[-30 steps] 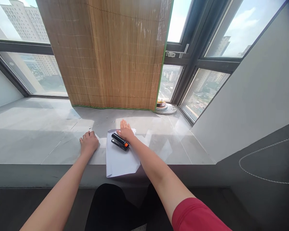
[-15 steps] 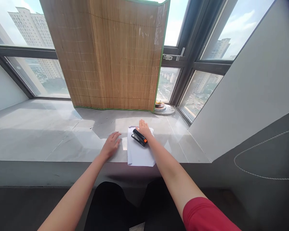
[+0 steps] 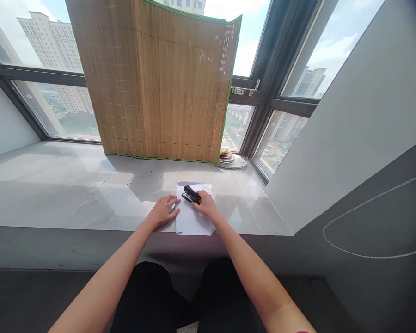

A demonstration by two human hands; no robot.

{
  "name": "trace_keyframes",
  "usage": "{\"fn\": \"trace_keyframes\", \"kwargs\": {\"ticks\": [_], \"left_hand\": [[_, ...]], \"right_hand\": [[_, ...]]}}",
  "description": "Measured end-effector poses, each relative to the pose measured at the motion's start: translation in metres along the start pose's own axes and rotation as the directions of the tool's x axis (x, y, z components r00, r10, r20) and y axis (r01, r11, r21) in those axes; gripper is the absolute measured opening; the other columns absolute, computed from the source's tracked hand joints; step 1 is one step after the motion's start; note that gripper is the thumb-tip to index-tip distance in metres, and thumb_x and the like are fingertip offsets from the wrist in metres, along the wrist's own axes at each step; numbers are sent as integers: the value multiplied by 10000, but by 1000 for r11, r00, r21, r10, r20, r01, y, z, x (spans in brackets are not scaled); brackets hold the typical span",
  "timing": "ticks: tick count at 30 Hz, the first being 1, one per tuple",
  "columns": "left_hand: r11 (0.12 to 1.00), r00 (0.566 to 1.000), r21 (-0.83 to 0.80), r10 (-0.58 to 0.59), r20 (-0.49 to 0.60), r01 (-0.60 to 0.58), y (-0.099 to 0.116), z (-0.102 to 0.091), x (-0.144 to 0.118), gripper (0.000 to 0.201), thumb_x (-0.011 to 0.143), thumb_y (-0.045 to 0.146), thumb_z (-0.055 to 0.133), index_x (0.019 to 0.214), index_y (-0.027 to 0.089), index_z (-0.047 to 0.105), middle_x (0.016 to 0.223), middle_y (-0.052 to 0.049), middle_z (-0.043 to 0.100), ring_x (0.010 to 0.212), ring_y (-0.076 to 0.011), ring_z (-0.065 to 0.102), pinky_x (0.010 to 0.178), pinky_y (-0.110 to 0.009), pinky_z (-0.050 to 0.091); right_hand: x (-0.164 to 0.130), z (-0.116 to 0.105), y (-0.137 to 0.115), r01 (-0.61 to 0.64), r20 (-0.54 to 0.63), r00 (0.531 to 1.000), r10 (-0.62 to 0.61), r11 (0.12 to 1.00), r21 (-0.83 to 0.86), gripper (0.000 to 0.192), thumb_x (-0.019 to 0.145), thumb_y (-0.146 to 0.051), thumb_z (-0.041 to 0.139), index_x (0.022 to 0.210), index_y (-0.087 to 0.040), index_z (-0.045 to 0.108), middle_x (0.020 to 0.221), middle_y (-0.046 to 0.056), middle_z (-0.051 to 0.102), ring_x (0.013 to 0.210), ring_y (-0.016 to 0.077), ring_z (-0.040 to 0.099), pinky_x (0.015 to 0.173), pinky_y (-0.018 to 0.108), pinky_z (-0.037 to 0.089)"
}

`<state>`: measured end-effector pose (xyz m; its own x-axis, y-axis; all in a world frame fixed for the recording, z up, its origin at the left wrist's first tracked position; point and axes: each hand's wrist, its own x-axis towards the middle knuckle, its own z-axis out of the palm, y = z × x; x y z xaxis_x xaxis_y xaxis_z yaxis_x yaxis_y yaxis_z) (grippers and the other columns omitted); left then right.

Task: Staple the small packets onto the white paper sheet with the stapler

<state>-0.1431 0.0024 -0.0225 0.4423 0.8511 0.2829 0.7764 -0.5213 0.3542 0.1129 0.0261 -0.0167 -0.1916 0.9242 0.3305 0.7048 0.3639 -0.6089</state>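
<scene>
Down on the grey windowsill, the right hand curls its grip around the near end of the black stapler lying on the white paper, while just left of it the left hand lies flat and open, fingertips pressing the sheet's edge.

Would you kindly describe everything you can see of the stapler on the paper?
The stapler is small and black, apparently plastic, with an orange end facing the right hand. It lies flat and closed at an angle on the upper part of a white sheet of paper, which rests on the grey stone sill. The right hand's fingers touch its orange end; the left hand presses the paper's left edge, apart from the stapler.
</scene>
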Motion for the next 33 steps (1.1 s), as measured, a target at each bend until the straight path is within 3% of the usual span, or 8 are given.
{"fn": "trace_keyframes", "kwargs": {"ticks": [3,11,13,16,20,24,30,33], "left_hand": [[1000,1000,4,-2,-14,2,1,1,-2,384,991,392,563,1322,239,681,1415,-129,608,1308,-316,581,1172,-495,428],[999,999,44,-22,-27,23,2,3,-6,390,950,335,560,1293,183,665,1258,-154,617,1254,-332,592,1122,-490,468],[998,999,52,-42,-24,44,5,7,-7,397,952,312,542,1306,175,658,1284,-165,610,1288,-340,576,1142,-499,448],[990,991,67,-123,-47,126,12,17,-8,416,955,253,507,1339,168,643,1362,-189,591,1347,-358,546,1198,-549,379],[990,988,26,-133,-83,136,18,25,-9,437,949,186,473,1357,151,626,1510,-212,524,1402,-357,515,1239,-552,334],[992,991,-70,-109,-76,104,16,25,-10,469,938,198,489,1392,152,596,1466,-198,585,1401,-345,522,1230,-521,366],[975,977,-144,-184,-104,169,13,21,-12,540,896,235,573,1426,141,536,1441,-195,590,1366,-338,553,1200,-481,407],[969,976,-177,-192,-100,173,14,18,-13,518,886,248,586,1393,151,543,1411,-190,598,1343,-342,574,1169,-476,437]], "right_hand": [[-19,-3,-1,-31,-64,997,36,997,76,236,862,-243,722,1095,-207,729,1058,68,724,976,230,655,902,355,510],[-46,-12,5,23,-135,991,18,954,299,437,827,-277,740,1260,-227,719,1224,93,758,1097,266,697,1001,428,553],[-50,-15,8,26,-208,978,34,960,279,388,857,-322,725,1232,-220,731,1206,109,750,1079,267,694,918,407,579],[-56,-20,10,26,-299,953,38,978,206,218,956,-372,610,962,-231,776,991,96,740,933,248,684,784,368,565],[-58,-23,9,63,-315,949,-7,983,170,324,998,-363,536,762,-232,714,774,47,661,712,193,610,728,332,508],[-55,-20,8,49,-329,944,-8,992,116,394,987,-330,522,606,-234,562,699,23,583,635,166,538,668,307,446],[-53,-16,11,29,-329,944,3,995,93,387,952,-280,534,570,-245,490,679,9,541,639,170,531,668,309,441],[-52,-17,9,46,-341,940,-9,994,98,297,980,-350,568,713,-237,632,822,51,636,799,212,607,753,332,501]]}}
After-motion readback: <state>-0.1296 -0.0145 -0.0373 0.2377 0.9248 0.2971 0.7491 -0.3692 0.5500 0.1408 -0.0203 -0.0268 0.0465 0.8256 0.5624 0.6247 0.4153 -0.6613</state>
